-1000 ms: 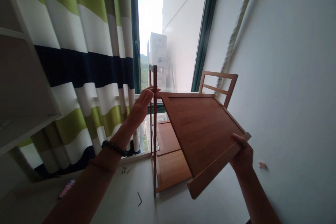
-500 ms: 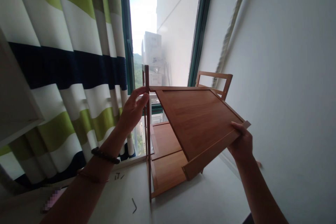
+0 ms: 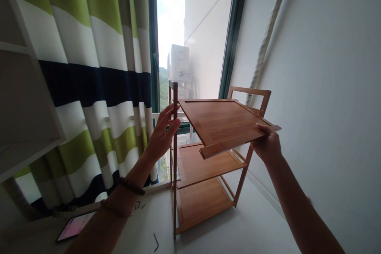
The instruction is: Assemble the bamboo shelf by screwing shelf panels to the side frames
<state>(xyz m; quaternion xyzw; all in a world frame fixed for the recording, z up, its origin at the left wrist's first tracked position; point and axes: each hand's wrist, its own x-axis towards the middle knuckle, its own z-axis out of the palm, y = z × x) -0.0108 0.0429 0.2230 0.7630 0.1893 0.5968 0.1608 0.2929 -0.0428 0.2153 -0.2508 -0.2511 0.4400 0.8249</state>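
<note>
Now | left hand [image 3: 163, 137] open at rack post [image 3: 174, 190] | right hand [image 3: 268, 145] gripping shelf board [image 3: 220, 121] (nearly level)

1. The right hand [image 3: 268, 145] gripped the near right corner of the shelf board [image 3: 223, 123]; its fingers were hidden beneath the board.
2. The left hand [image 3: 162, 135] covered part of the rack's near left post [image 3: 175, 190], so whether board and post met there could not be told.
3. Both forearms ran off the bottom edge.
4. The tablet [image 3: 74, 225] on the floor was partly blurred and its screen unreadable.
5. The dark bits [image 3: 139, 205] beside the curtain were too small to identify.
6. The white shelving [image 3: 26, 99] was cut off at the left edge.
</note>
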